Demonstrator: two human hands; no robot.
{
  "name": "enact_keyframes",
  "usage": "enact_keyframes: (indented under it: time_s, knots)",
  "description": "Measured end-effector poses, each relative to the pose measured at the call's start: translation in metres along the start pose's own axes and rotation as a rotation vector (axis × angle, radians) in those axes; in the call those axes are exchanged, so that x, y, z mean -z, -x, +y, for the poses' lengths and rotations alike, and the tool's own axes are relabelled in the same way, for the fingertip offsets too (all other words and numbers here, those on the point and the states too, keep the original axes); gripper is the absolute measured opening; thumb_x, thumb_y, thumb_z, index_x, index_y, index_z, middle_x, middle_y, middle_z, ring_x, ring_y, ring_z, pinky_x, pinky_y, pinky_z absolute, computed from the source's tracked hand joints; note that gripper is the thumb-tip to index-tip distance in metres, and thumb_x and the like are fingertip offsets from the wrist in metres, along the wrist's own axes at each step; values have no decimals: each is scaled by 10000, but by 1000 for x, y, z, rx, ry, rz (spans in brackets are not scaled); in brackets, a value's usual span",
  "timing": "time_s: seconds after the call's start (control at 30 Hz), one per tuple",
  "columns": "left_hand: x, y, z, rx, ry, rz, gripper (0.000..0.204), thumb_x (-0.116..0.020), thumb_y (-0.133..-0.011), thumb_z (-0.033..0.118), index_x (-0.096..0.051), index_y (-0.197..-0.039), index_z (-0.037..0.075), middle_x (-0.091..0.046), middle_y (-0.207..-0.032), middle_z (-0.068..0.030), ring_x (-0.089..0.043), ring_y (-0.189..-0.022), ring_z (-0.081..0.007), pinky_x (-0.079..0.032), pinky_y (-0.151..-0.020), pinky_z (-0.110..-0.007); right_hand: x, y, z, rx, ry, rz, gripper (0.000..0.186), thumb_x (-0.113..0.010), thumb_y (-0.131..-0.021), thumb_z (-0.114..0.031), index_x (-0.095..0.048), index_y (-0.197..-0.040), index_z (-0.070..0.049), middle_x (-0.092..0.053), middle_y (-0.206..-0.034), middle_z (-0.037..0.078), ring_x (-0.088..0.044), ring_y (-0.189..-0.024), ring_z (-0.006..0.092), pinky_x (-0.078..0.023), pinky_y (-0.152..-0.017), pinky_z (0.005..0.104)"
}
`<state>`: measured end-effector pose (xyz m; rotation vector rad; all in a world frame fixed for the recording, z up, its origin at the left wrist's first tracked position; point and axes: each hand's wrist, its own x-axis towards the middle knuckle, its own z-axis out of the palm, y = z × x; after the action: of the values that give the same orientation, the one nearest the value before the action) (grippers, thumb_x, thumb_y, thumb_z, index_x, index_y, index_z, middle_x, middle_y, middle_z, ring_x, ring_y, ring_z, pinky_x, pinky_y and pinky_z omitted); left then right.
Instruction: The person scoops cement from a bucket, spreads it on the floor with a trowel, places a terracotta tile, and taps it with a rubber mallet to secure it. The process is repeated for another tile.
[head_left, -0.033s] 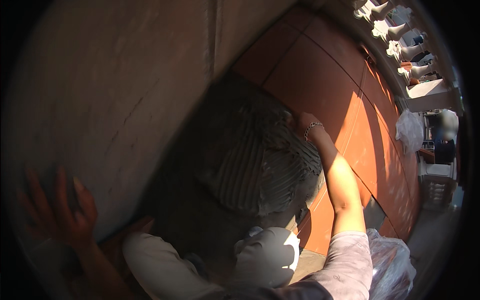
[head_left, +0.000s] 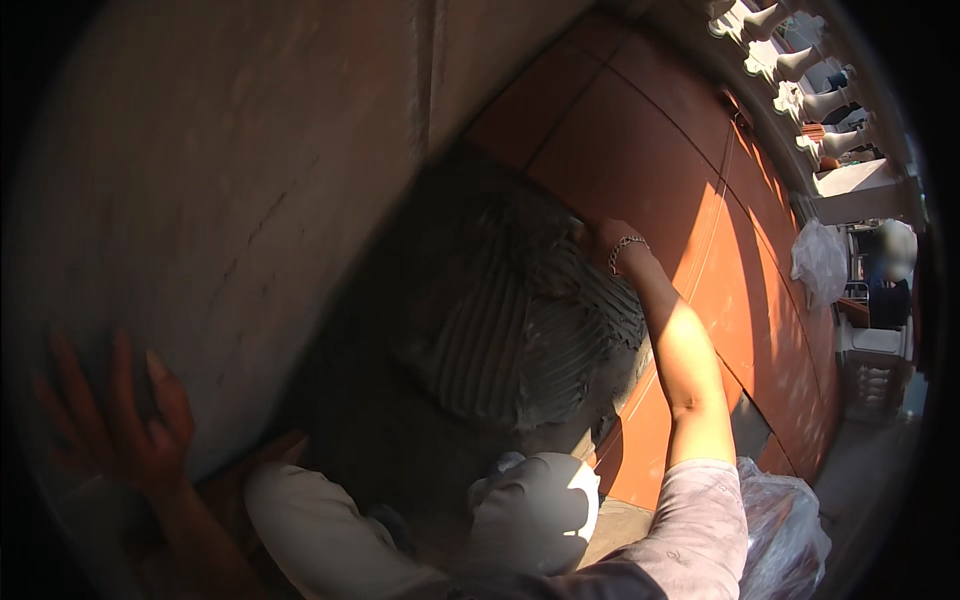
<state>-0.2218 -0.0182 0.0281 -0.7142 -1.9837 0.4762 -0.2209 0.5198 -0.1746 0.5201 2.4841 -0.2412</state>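
Note:
A patch of grey mortar [head_left: 480, 350], combed into curved ridges, covers the floor in front of my knees. My right hand [head_left: 606, 242], with a chain bracelet [head_left: 625, 251] at the wrist, is closed low over the mortar's far right edge, beside the red-brown tiles [head_left: 630, 150]. Shadow and the hand itself hide what its fingers hold. On the left, my left hand [head_left: 130, 425] rests against the stone-like wall [head_left: 200, 230] with its fingers spread, holding nothing.
Clear plastic sheeting [head_left: 780, 530] lies by my right elbow. A whitish plastic bag [head_left: 819, 262] sits farther right, near a white balustrade [head_left: 800, 65]. A person [head_left: 890, 270] is at the right edge. A gap [head_left: 750, 425] shows between tiles. My knees [head_left: 530, 510] are bent close to the mortar.
My right hand and forearm have shifted very slightly to the right. My left hand stays put against the wall.

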Motion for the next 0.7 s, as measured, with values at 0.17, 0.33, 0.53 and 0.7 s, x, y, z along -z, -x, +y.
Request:
enact_keyframes:
  time_s: [0.17,0.33,0.53,0.7]
  knots:
    - [-1,4,3,-13,-90,38,256,-654,-901,349,-736,-1095,205,-625,-1330,-100,-534,-1274,-315,-241,-1102,-403,13,-37,-3,36,90,-16,525,-448,-985,-433,-684,-1117,17,-666,-1122,265,-630,-1112,394,-510,-920,449]
    - [-3,11,-3,-25,-145,24,242,-647,-911,360,-741,-1078,214,-640,-1312,-77,-547,-1262,-303,-279,-1064,-375,20,-52,3,29,64,59,599,-429,-991,-497,-688,-1010,43,-684,-972,265,-667,-951,399,-520,-835,456]
    - [-5,11,-9,-45,-164,-4,238,-642,-924,358,-740,-1087,215,-632,-1324,-66,-567,-1244,-282,-332,-1017,-376,46,-22,32,-112,-66,-148,607,-464,-987,-521,-658,-822,29,-620,-642,119,-598,-525,219,-500,-520,375]
    - [-4,9,-5,-23,-191,-11,228,-631,-936,348,-742,-1085,216,-631,-1326,-63,-580,-1230,-282,-374,-997,-377,45,2,75,-158,-39,-195,498,-529,-977,-433,-661,-853,31,-633,-635,108,-605,-516,197,-496,-504,346]
